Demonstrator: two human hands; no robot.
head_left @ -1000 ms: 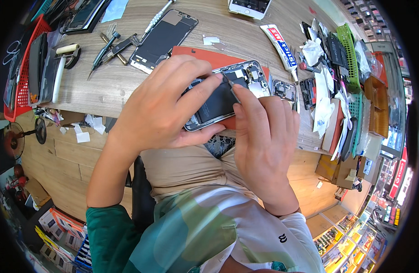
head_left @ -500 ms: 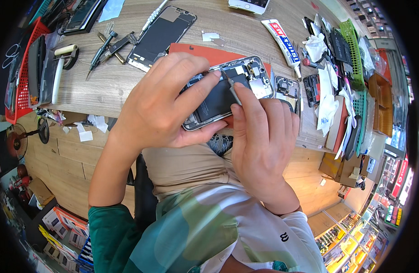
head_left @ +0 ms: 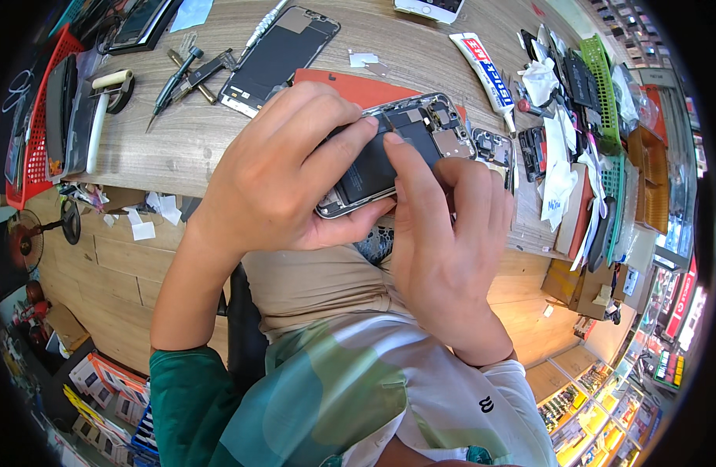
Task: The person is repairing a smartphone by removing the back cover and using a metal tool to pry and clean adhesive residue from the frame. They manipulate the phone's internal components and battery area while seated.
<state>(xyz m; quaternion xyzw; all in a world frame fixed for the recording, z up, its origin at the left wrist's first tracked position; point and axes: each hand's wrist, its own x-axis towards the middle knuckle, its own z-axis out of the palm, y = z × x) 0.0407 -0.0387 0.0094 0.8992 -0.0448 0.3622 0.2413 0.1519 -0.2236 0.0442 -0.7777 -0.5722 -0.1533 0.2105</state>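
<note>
My left hand (head_left: 276,167) is closed round the left end of an opened smartphone (head_left: 373,183), tilted above the bench. Its screen is off, so a black battery and metal-covered parts show. The thumb supports the near edge, while the fingers press on the far edge. My right hand (head_left: 447,222) reaches over the phone with its index fingertip at the inner parts beside the battery. Its other fingers are curled. What they hold, if anything, is mostly hidden; a thin dark line shows just beyond the fingertip. Under the phone lies a red-orange mat (head_left: 350,87).
Behind my left hand lie a detached phone screen (head_left: 284,58) and a screwdriver (head_left: 171,89). A glue tube (head_left: 486,78) and a second opened phone (head_left: 494,148) are to the right. Baskets stand at both sides: red (head_left: 37,148), green (head_left: 603,93).
My right index finger has shifted left and now lies over the phone's inside. The slim grey tool seen in that hand earlier is now mostly out of sight. The phone has tilted slightly.
</note>
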